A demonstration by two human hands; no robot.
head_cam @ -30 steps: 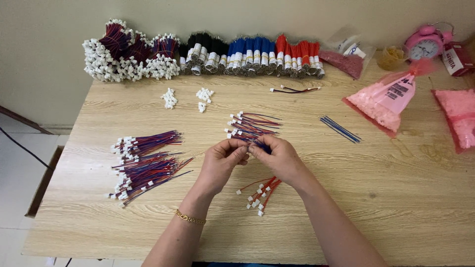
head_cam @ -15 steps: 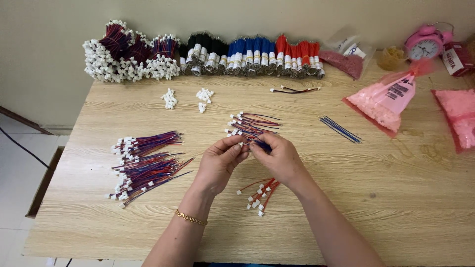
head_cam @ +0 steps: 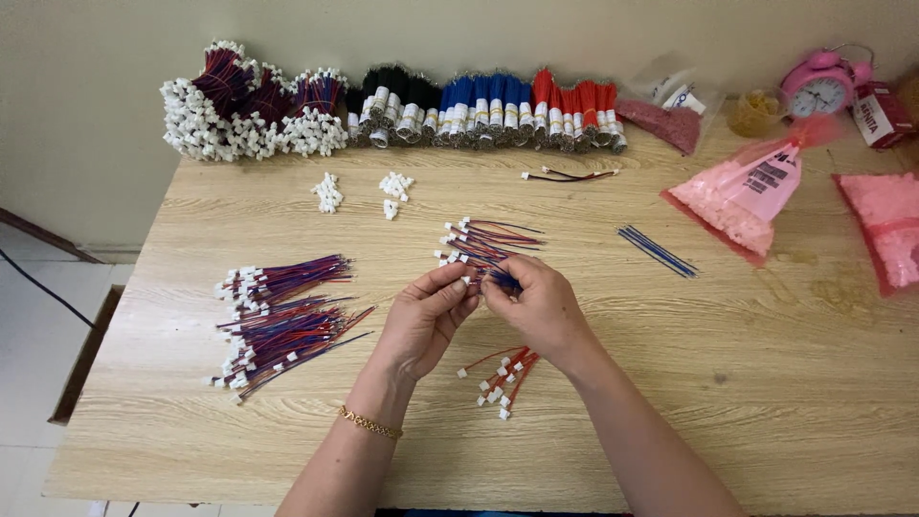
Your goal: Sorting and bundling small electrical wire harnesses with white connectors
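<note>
My left hand and my right hand meet at the table's middle, fingertips pinched together on a small white connector with a blue wire running into my right hand. Just beyond them lies a small bunch of red-and-blue wired connectors. A short bunch of red wires with white plugs rests under my right wrist. A large pile of finished red-and-blue wire leads lies to the left.
Bundles of wires and white connectors line the back edge of the wooden table. Loose white connectors sit near the back, loose blue wires to the right. Pink bags and a pink alarm clock stand at right.
My fingers shifted slightly on the connector and wire; both hands stay in the same place. Nothing else on the table moved.
</note>
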